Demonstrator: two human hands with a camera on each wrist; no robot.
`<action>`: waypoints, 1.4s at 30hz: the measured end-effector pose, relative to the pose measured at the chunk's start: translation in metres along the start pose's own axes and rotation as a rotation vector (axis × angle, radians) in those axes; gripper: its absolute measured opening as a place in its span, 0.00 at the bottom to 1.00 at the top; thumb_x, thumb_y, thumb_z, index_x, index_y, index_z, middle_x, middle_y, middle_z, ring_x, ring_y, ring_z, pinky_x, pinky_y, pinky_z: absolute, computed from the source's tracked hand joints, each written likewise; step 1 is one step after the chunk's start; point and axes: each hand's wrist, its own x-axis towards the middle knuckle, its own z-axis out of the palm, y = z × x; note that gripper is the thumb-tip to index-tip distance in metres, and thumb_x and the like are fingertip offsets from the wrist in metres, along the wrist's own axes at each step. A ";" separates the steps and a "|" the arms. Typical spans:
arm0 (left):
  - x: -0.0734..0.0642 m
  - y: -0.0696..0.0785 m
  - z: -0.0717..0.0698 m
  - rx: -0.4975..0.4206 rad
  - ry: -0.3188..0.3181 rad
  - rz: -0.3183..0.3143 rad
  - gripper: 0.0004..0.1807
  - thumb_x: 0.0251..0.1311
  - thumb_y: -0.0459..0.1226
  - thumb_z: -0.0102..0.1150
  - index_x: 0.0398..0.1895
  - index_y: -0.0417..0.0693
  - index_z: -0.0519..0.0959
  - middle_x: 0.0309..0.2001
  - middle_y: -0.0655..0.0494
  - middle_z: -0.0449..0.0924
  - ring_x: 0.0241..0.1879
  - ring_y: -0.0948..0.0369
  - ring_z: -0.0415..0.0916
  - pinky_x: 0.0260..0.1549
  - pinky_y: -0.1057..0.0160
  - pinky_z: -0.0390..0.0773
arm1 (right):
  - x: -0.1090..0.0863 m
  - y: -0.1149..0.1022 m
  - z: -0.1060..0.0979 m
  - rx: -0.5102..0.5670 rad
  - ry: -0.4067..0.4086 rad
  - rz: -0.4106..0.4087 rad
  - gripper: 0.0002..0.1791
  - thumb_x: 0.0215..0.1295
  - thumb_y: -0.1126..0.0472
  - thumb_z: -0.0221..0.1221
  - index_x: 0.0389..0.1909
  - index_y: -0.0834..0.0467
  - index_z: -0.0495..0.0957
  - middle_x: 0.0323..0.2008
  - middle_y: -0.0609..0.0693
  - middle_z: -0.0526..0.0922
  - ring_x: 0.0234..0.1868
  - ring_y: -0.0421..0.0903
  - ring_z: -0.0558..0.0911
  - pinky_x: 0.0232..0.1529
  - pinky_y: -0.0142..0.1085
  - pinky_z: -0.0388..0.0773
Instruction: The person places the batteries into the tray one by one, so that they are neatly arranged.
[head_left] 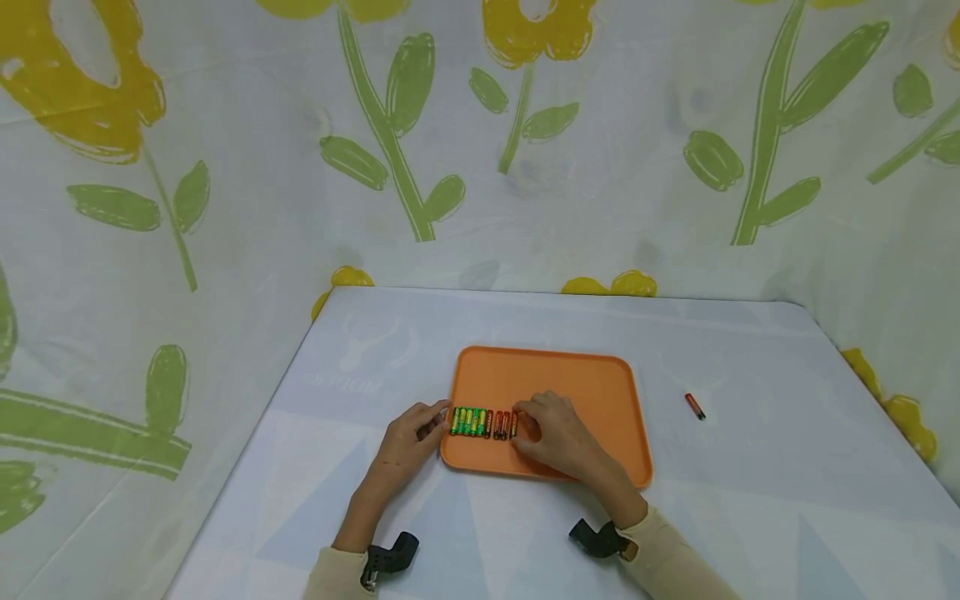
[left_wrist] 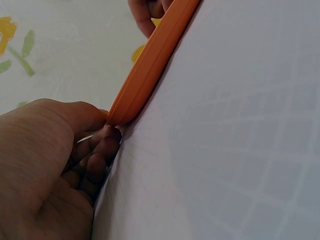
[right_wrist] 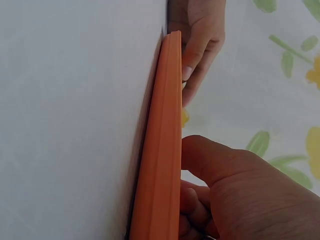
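An orange tray lies on the table, with a row of small batteries standing side by side near its left front. The green batteries are at the left end; red and black batteries continue the row to the right. My left hand holds the tray's left edge, thumb at the rim and fingers curled beside it, as the left wrist view shows. Over the tray, my right hand pinches the battery at the row's right end between thumb and forefinger. In the right wrist view the tray's side wall hides the batteries.
A single red and black battery lies on the table to the right of the tray. Behind the table hangs a white cloth printed with yellow flowers and green leaves. Each wrist wears a black camera mount.
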 end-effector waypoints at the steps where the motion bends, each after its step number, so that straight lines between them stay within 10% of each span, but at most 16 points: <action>1: 0.000 0.000 0.000 -0.003 0.001 -0.002 0.22 0.68 0.34 0.62 0.65 0.47 0.78 0.35 0.62 0.74 0.33 0.64 0.69 0.31 0.67 0.72 | 0.000 0.000 0.000 0.000 -0.001 0.003 0.21 0.53 0.55 0.73 0.47 0.60 0.84 0.27 0.42 0.68 0.33 0.42 0.64 0.36 0.39 0.56; 18: 0.000 -0.004 0.002 0.012 -0.009 -0.024 0.22 0.69 0.35 0.62 0.66 0.49 0.77 0.36 0.63 0.74 0.33 0.63 0.68 0.32 0.67 0.72 | -0.003 0.008 -0.028 -0.027 0.035 -0.048 0.22 0.55 0.56 0.74 0.48 0.63 0.83 0.25 0.43 0.66 0.33 0.43 0.65 0.38 0.44 0.59; 42: -0.001 -0.002 0.002 0.001 -0.009 0.006 0.22 0.69 0.37 0.61 0.66 0.49 0.77 0.36 0.63 0.74 0.33 0.64 0.68 0.32 0.66 0.72 | -0.046 0.092 -0.106 -0.115 0.148 0.092 0.22 0.53 0.63 0.75 0.49 0.64 0.82 0.26 0.48 0.69 0.35 0.48 0.66 0.38 0.45 0.54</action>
